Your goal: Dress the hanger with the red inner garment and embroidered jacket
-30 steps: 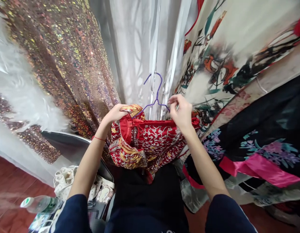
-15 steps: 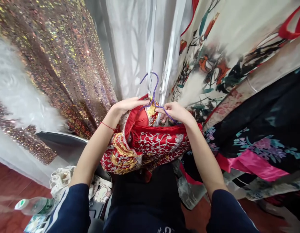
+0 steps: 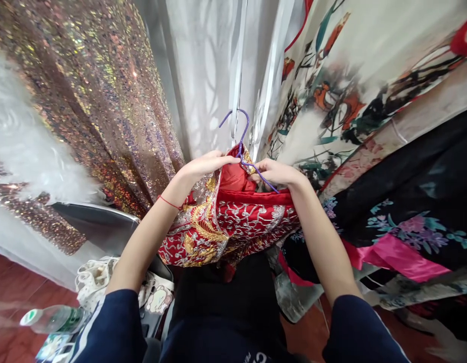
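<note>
A red jacket (image 3: 252,218) embroidered in silver and gold lies across my lap, its red lining showing at the neck. A purple clothes hanger (image 3: 249,122) stands with its hook upward at the collar; one of its arms slopes down to the right over the opening. My left hand (image 3: 210,165) is closed at the hanger's neck, thumb along the collar, with the fingertips partly hidden. On the other side, my right hand (image 3: 277,172) pinches the jacket's collar edge beside the hanger arm.
A sequined gown (image 3: 105,91) hangs at left, with white fluffy trim beside it. White curtain (image 3: 199,70) hangs ahead. Floral-printed cloth (image 3: 339,101) and a black dress (image 3: 407,201) hang at right. A plastic bottle (image 3: 55,319) and white bag (image 3: 93,282) sit lower left.
The jacket's left side has been drawn up and inward around the hanger, and the collar sits closer to the hanger's neck. My left hand has shifted slightly right.
</note>
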`<state>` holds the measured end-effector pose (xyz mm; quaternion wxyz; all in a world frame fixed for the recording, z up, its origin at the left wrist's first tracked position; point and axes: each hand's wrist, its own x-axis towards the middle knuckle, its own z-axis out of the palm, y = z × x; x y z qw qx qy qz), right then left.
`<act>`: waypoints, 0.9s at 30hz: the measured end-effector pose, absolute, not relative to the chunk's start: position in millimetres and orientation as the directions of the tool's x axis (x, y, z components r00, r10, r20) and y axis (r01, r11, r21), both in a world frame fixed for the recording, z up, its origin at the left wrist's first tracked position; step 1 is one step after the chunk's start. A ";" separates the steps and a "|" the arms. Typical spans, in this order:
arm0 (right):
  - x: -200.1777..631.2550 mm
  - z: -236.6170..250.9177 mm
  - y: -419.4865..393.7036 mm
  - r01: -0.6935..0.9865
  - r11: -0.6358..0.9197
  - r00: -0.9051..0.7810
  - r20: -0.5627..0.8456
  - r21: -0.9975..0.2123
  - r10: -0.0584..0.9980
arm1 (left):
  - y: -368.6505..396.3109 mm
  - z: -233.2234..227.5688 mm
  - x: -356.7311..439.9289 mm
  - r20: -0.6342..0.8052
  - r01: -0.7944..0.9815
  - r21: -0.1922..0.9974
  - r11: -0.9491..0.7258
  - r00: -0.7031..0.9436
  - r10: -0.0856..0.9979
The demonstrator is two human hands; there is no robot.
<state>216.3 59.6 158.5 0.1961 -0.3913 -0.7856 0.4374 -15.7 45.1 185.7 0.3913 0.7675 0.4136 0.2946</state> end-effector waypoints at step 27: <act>238.3 104.8 18.3 0.563 0.349 -0.019 0.411 -0.749 0.912 | -82.0 -16.8 28.0 0.668 0.793 0.599 -0.111 -0.418 0.616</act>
